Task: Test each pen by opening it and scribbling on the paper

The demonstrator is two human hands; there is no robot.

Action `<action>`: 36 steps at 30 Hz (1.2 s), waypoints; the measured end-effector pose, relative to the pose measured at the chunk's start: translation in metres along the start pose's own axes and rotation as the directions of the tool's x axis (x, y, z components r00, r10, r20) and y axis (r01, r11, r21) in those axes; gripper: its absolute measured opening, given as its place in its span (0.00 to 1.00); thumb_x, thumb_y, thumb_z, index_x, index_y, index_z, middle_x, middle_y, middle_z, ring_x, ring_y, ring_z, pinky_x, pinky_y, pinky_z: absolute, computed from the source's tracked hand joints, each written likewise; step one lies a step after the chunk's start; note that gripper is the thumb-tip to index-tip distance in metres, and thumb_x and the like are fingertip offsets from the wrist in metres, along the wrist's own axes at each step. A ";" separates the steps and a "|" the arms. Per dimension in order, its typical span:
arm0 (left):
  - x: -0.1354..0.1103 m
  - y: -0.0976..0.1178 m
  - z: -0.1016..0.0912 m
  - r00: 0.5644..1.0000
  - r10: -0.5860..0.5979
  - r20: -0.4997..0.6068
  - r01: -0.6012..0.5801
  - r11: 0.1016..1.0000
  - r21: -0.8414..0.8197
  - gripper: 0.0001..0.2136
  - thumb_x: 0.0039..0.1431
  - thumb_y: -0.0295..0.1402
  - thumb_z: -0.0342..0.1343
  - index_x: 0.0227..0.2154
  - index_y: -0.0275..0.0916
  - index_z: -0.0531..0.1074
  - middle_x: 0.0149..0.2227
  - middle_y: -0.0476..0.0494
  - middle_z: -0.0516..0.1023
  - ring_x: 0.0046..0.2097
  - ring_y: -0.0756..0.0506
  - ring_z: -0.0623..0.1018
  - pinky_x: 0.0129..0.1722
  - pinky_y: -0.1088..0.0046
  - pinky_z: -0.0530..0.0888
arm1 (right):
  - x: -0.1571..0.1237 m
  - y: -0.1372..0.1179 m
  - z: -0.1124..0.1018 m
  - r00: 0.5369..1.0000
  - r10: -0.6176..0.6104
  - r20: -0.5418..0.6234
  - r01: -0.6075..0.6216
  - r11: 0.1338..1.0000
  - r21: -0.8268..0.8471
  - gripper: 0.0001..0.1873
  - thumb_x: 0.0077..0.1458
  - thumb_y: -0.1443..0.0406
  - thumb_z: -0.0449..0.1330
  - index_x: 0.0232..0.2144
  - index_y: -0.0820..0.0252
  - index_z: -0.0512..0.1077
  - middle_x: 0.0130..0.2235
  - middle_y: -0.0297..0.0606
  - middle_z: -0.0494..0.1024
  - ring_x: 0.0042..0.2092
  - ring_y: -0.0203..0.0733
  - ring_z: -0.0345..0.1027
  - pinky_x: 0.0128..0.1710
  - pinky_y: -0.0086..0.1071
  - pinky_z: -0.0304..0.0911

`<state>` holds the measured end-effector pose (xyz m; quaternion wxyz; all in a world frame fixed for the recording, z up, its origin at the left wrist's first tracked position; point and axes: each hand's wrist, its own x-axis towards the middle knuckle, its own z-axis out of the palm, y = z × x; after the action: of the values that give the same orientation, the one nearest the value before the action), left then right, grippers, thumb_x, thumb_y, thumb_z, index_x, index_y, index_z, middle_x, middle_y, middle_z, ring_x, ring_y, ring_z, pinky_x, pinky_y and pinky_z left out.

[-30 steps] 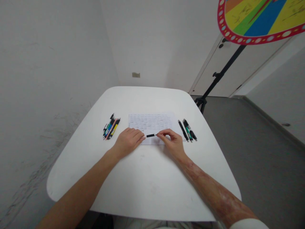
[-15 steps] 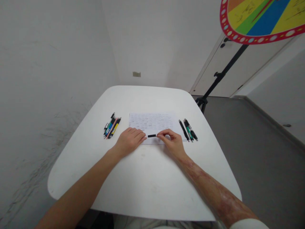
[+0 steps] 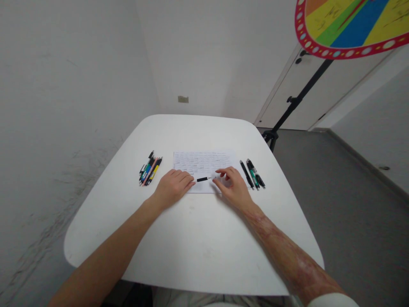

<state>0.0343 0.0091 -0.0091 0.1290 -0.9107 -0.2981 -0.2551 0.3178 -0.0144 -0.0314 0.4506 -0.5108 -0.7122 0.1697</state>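
My left hand point(image 3: 175, 186) is closed round the rear of a pen, whose barrel is mostly hidden by the fingers. The pen's black grip point(image 3: 202, 179) sticks out to the right, ending in a thin pale tip. Just beyond that tip is my right hand point(image 3: 232, 186), its thumb and forefinger apart. A tiny dark spot shows by the right thumb; I cannot make out what it is. Beneath both hands lies a sheet of paper point(image 3: 204, 160) covered in handwriting.
Several pens point(image 3: 150, 171) lie bunched on the left of the white table point(image 3: 198, 238). More pens point(image 3: 252, 174) are laid side by side on the right. A colourful wheel point(image 3: 351, 25) on a black stand point(image 3: 298, 100) rises beyond the table's right edge.
My right thumb and forefinger have come off the pen's front end and spread, moving slightly right. The pen's thin tip now shows, and its grip tilts up a little.
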 end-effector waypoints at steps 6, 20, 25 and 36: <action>-0.001 0.000 0.001 0.999 -0.016 0.037 0.017 1.000 -0.021 0.14 0.83 0.38 0.49 0.44 0.38 0.77 0.41 0.42 0.85 0.41 0.43 0.80 0.44 0.62 0.70 | 0.000 0.004 0.000 0.996 0.037 0.076 -0.033 0.998 -0.050 0.06 0.68 0.62 0.64 0.39 0.54 0.81 0.37 0.40 0.83 0.40 0.49 0.73 0.44 0.45 0.68; -0.001 0.001 0.002 1.000 0.019 -0.008 -0.019 1.000 -0.003 0.12 0.82 0.37 0.52 0.44 0.38 0.77 0.40 0.44 0.85 0.41 0.43 0.80 0.43 0.62 0.70 | -0.005 0.005 0.008 0.987 0.160 0.033 -0.160 0.910 0.381 0.07 0.64 0.57 0.71 0.41 0.51 0.85 0.42 0.39 0.88 0.45 0.49 0.79 0.52 0.46 0.71; 0.000 0.002 0.001 1.000 0.022 -0.003 -0.022 1.000 -0.010 0.12 0.82 0.36 0.52 0.44 0.38 0.77 0.40 0.44 0.85 0.41 0.43 0.80 0.44 0.62 0.70 | -0.005 0.003 0.008 0.990 0.130 0.064 -0.144 0.917 0.372 0.08 0.65 0.56 0.71 0.41 0.51 0.86 0.42 0.40 0.88 0.45 0.50 0.80 0.51 0.47 0.72; 0.001 0.005 0.001 0.999 0.041 -0.010 -0.041 0.999 -0.006 0.12 0.82 0.36 0.52 0.44 0.38 0.77 0.40 0.44 0.84 0.40 0.43 0.79 0.43 0.62 0.70 | -0.006 -0.007 0.005 0.996 0.046 0.082 -0.066 0.965 0.252 0.08 0.70 0.58 0.65 0.43 0.53 0.81 0.41 0.41 0.86 0.42 0.47 0.78 0.43 0.41 0.73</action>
<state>0.0382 0.0062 -0.0096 0.1331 -0.9158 -0.2779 -0.2577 0.3098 -0.0220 -0.0321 0.4802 -0.4619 -0.6863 0.2915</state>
